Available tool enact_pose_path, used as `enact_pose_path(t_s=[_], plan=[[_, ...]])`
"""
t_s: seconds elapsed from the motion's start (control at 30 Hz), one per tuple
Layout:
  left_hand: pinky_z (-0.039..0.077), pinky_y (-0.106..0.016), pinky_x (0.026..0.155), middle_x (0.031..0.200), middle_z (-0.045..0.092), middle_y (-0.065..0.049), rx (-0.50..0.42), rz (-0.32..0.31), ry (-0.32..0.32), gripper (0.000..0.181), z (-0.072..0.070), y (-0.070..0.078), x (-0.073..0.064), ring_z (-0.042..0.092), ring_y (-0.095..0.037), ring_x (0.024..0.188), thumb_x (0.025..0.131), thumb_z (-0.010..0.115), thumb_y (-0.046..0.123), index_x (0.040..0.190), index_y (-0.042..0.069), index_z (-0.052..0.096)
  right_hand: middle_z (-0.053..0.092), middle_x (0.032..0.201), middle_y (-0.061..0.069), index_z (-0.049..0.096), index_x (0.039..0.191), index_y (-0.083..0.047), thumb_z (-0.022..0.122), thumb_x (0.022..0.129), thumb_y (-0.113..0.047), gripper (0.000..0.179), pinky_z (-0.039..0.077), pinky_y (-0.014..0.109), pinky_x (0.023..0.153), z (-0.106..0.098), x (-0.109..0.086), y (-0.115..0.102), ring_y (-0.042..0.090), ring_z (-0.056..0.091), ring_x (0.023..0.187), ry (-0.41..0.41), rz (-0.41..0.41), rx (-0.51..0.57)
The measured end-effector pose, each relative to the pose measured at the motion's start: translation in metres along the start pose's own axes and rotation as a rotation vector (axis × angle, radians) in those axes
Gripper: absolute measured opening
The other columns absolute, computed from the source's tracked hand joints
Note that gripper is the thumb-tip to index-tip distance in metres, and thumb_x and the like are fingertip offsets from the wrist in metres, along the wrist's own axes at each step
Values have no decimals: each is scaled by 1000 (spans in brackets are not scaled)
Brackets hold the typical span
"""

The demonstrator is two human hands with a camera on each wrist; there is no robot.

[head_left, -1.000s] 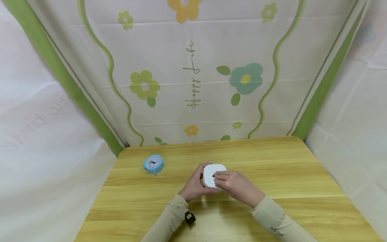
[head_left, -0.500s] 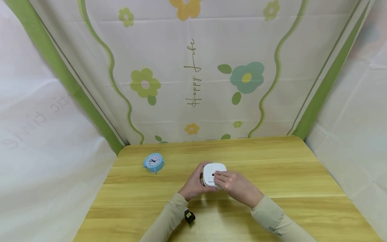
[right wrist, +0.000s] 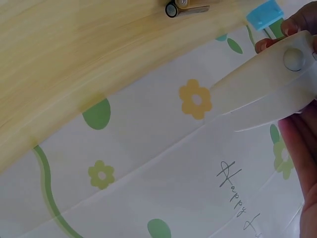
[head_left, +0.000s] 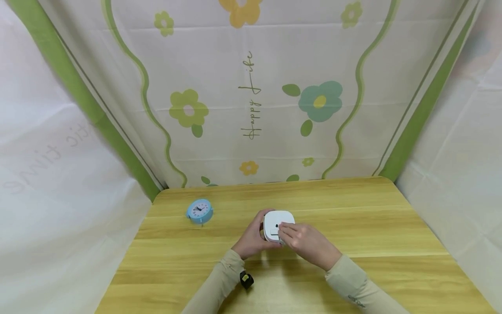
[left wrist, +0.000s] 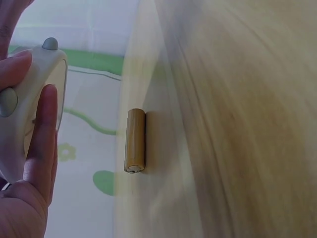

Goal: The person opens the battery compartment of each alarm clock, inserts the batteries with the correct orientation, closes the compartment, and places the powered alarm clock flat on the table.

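Observation:
My left hand (head_left: 251,240) holds a white alarm clock (head_left: 279,216) above the table, its back turned up towards the head camera. In the left wrist view the clock (left wrist: 34,74) shows rounded grey knobs, and a finger lies across its dial side. On the back, beside a small black knob (head_left: 276,226), sits a rectangular battery cover (head_left: 274,232). My right hand (head_left: 311,245) pinches at this cover with its fingertips, which hide part of it. A tan cylindrical battery (left wrist: 134,141) lies on the table.
A blue alarm clock (head_left: 200,211) stands on the back left of the wooden table (head_left: 353,209). Batteries (right wrist: 185,6) lie on the table in the right wrist view. Below my left sleeve is a small black device (head_left: 246,280). Printed cloth hangs behind and at both sides.
The battery cover's outline has shifted slightly upward on the clock's back and stands out more than before. Both hands have otherwise hardly moved.

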State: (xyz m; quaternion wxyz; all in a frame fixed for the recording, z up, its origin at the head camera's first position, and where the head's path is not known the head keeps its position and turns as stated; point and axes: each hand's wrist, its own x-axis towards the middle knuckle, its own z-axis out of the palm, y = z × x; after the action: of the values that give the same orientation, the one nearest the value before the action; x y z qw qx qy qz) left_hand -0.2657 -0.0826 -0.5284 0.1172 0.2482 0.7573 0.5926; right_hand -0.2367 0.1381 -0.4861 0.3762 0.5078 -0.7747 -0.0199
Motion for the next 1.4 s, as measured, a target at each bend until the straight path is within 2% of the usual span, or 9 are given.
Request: enact_pose_path(t_s=[0.13, 0.23, 0.33, 0.37, 0.43, 0.77, 1.0, 1.3, 1.4], plan=[[62, -28, 89, 154, 43, -2, 9, 5, 8, 100, -1, 1, 1, 56, -25, 127, 78, 92, 9, 156, 35, 34, 79, 102, 11, 76, 99, -2, 81, 77, -5, 23, 65, 28, 80, 1, 0, 0, 19, 77, 94, 9, -4, -25], [61, -27, 91, 154, 43, -1, 18, 11, 16, 100, -1, 2, 0, 55, -26, 128, 78, 92, 9, 156, 34, 34, 79, 103, 10, 76, 101, -2, 62, 95, -2, 15, 65, 27, 80, 2, 0, 0, 19, 77, 94, 21, -9, -45], [60, -27, 92, 154, 43, 0, 23, 20, 23, 101, -2, 3, 0, 55, -26, 129, 78, 92, 8, 156, 33, 34, 79, 102, 9, 76, 101, -3, 30, 110, -1, 47, 65, 26, 78, 2, 1, -1, 18, 76, 94, 32, -20, -75], [60, -27, 92, 154, 44, 0, 25, 21, 26, 101, -2, 3, 1, 55, -26, 128, 77, 92, 7, 156, 32, 34, 79, 101, 9, 77, 101, -3, 21, 112, -1, 57, 65, 25, 78, 3, 1, -1, 18, 76, 93, 36, -25, -87], [61, -28, 90, 153, 44, -1, 19, 20, 30, 101, -1, 3, 1, 56, -26, 127, 77, 92, 7, 155, 33, 35, 79, 100, 8, 77, 99, -4, 12, 113, -2, 66, 65, 25, 76, 3, 0, -1, 17, 76, 92, 45, -35, -97], [62, -30, 94, 155, 40, -7, -59, -4, 32, 96, -3, -1, 1, 52, -29, 132, 80, 90, 7, 155, 34, 35, 78, 105, 6, 78, 103, -7, 22, 115, -10, 58, 65, 26, 71, 7, -1, 0, 17, 76, 93, 111, -45, 4], [63, -30, 90, 152, 43, -6, -37, -13, 34, 97, -2, -3, 0, 55, -25, 125, 80, 91, 10, 154, 37, 35, 79, 105, 8, 80, 101, -6, 24, 115, -8, 58, 65, 26, 70, 9, -2, 1, 17, 76, 90, 136, -35, 50], [63, -30, 89, 151, 43, -5, -22, -1, 23, 98, -1, -3, -1, 56, -23, 124, 79, 91, 9, 155, 36, 35, 79, 105, 6, 80, 101, -6, 22, 115, -13, 60, 65, 25, 71, 8, -2, 2, 15, 76, 88, 116, -14, 92], [63, -29, 88, 152, 43, -2, -14, 0, 24, 99, -1, -4, 0, 56, -23, 124, 78, 92, 9, 154, 37, 35, 79, 107, 8, 80, 103, -5, 36, 113, -10, 45, 65, 25, 72, 6, -2, 3, 16, 77, 88, 112, -6, 96]])
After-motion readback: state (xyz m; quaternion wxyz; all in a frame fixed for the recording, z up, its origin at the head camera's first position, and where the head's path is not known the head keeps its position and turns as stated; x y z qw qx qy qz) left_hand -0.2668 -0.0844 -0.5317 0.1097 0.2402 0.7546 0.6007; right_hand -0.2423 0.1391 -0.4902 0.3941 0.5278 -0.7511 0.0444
